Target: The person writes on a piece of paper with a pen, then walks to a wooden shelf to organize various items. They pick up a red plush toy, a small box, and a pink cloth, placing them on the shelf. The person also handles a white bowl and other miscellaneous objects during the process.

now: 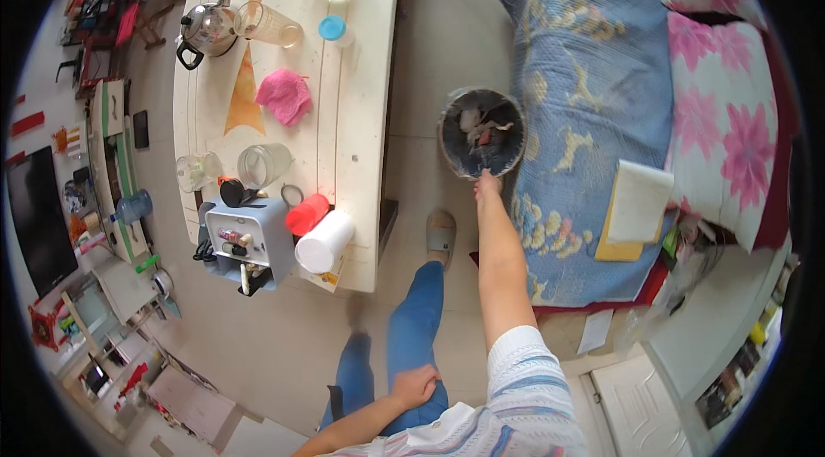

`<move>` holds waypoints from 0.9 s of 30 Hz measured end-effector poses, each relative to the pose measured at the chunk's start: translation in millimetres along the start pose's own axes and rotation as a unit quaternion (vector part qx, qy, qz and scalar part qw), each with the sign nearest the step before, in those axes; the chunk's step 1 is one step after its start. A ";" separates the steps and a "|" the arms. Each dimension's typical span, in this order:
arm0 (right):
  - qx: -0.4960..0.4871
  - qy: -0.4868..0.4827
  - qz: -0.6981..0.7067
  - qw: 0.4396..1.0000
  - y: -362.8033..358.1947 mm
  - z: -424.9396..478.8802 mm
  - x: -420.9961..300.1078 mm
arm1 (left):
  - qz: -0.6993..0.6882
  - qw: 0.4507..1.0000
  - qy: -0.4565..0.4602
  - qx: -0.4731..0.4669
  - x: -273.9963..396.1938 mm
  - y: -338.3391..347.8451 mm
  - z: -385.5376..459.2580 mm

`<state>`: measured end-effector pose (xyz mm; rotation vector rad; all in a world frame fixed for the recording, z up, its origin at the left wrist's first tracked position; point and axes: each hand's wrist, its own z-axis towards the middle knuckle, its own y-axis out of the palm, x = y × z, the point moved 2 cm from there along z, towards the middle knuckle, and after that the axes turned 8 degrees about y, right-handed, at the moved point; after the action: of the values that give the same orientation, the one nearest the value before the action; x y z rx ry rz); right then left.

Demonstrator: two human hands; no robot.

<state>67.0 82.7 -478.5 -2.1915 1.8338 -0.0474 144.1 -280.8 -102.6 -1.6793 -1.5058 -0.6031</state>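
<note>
My right arm reaches forward, and my right hand (488,186) grips the near rim of a round waste bin (451,154). The bin has a dark inside and a clear plastic liner folded over its rim. Crumpled scraps of litter (480,128) lie inside; I cannot tell what each one is. The bin is in the aisle between a white table and a couch. My left hand (416,386) rests against my thigh in blue jeans (416,334). Its fingers are curled, and nothing shows in them.
To the left, the white table (358,199) bears a kettle (209,28), glass jars (264,164), a pink cloth (285,96), a blue-grey organizer box (248,238) and a white roll (324,242). A blue-covered couch (580,115) borders the aisle's right side. Papers (638,199) lie on it.
</note>
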 end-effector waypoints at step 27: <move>0.323 -0.065 0.694 0.640 -658.1 -482.3 693.2 | 0.359 0.702 0.124 -0.602 -46.5 242.7 -113.2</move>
<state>733.4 -581.8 32.1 -0.0008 2.3379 -0.1743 388.4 -396.4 -130.9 -2.7164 0.0380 -1.4287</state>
